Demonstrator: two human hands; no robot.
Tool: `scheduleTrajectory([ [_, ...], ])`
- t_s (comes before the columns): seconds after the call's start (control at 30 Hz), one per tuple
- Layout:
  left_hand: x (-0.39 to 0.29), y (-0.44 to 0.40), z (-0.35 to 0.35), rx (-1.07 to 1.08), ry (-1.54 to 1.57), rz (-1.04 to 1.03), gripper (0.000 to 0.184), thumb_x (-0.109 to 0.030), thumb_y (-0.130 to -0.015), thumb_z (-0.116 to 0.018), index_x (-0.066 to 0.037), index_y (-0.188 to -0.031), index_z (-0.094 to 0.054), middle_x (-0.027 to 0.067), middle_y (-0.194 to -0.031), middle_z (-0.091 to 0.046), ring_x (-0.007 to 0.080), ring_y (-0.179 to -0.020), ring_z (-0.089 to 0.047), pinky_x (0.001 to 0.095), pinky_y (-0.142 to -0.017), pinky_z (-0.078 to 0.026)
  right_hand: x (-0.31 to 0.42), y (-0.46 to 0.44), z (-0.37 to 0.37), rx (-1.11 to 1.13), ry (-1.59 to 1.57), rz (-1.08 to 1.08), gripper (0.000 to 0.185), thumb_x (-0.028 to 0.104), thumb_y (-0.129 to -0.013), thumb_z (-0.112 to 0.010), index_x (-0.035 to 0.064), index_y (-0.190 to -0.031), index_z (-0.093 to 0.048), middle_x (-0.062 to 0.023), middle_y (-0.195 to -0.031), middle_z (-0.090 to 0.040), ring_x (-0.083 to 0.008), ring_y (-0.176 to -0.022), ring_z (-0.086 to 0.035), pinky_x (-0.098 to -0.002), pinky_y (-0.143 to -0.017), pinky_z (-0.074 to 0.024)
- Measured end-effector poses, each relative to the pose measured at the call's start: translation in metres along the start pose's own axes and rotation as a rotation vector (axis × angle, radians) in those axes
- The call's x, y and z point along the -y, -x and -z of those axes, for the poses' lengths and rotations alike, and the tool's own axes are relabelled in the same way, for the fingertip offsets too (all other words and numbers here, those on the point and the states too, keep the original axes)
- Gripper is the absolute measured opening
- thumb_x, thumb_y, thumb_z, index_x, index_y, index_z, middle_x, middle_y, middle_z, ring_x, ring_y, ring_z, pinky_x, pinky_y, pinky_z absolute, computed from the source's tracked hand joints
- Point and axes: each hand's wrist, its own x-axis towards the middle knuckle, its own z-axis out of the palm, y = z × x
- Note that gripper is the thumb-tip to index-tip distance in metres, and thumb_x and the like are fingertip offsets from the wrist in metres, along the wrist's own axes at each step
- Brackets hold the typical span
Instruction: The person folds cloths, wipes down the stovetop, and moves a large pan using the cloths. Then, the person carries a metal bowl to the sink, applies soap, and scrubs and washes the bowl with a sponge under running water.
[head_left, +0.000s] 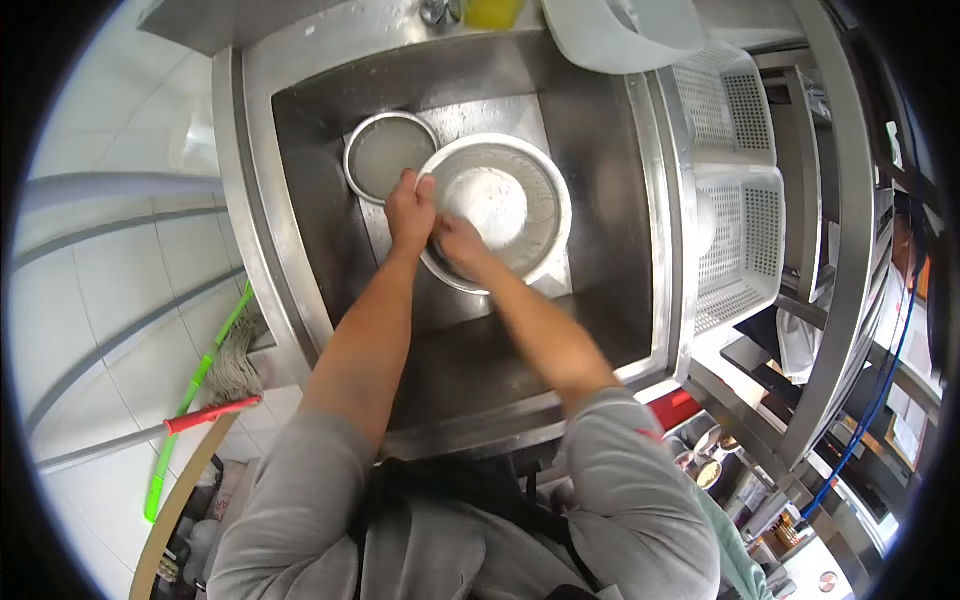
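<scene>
A wide metal bowl (500,278) rests in the steel sink, tilted a little, with light glinting off its inside bottom. My left hand (410,212) grips its rim on the left side, thumb over the edge. Inside the bowl, against the left wall, my right hand (463,247) is closed and somewhat blurred; whatever its fingers hold is hidden. Touching or very near the bowl's upper left is a smaller round metal pan (391,158) holding cloudy liquid.
The steel sink (610,200) has high walls around both vessels. White perforated baskets (735,250) stand along its right side, below a large white plastic tub (625,35). Something yellow (493,12) sits on the back ledge. A mop (235,355) leans at the left wall.
</scene>
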Motion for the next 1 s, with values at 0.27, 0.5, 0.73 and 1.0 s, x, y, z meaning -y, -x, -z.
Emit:
scheduleTrajectory([
  [0.27, -0.004, 0.023, -0.018, -0.006, 0.051, -0.071, 0.025, -0.029, -0.093, -0.055, -0.004, -0.091, -0.056, 0.0234, -0.084, -0.062, 0.0470, -0.083, -0.058, 0.0515, -0.071, -0.045, 0.001, 0.012, 0.043, 0.151, -0.030, -0.229, 0.026, 0.018, -0.087, -0.053, 0.0011, -0.104, -0.064, -0.0126, -0.096, -0.067, -0.0266, -0.083, -0.062, -0.0409, -0.071, -0.0478],
  [0.5, 0.010, 0.015, -0.009, 0.013, 0.030, 0.032, 0.026, -0.025, -0.094, -0.049, -0.003, -0.101, -0.061, 0.0215, -0.103, -0.062, 0.0400, -0.098, -0.057, 0.0477, -0.084, -0.043, 0.032, -0.028, 0.043, -0.156, -0.406, -0.271, 0.013, 0.007, -0.081, -0.056, 0.0002, -0.090, -0.063, -0.0080, -0.080, -0.064, -0.0202, -0.067, -0.058, -0.0369, -0.056, -0.0457],
  [0.73, -0.152, -0.057, 0.046, -0.429, 0.270, -0.502, 0.029, -0.025, -0.091, -0.058, 0.000, -0.105, -0.062, 0.0147, -0.091, -0.059, 0.0272, -0.081, -0.058, 0.0386, -0.073, -0.046, 0.073, 0.001, 0.086, -0.182, -0.990, -0.378, 0.030, 0.016, -0.087, -0.049, 0.0010, -0.110, -0.063, -0.0125, -0.100, -0.065, -0.0244, -0.085, -0.063, -0.0344, -0.079, -0.0510],
  [1.0, -0.199, -0.104, 0.075, -0.032, 0.930, -0.107, 0.034, -0.030, -0.096, -0.055, 0.004, -0.100, -0.059, 0.0161, -0.081, -0.065, 0.0173, -0.067, -0.062, 0.0298, -0.063, -0.054, 0.140, 0.051, 0.131, 0.031, -1.421, -0.250, 0.053, 0.055, -0.088, -0.053, 0.0088, -0.113, -0.060, -0.0110, -0.104, -0.065, -0.0303, -0.089, -0.062, -0.0448, -0.072, -0.0494],
])
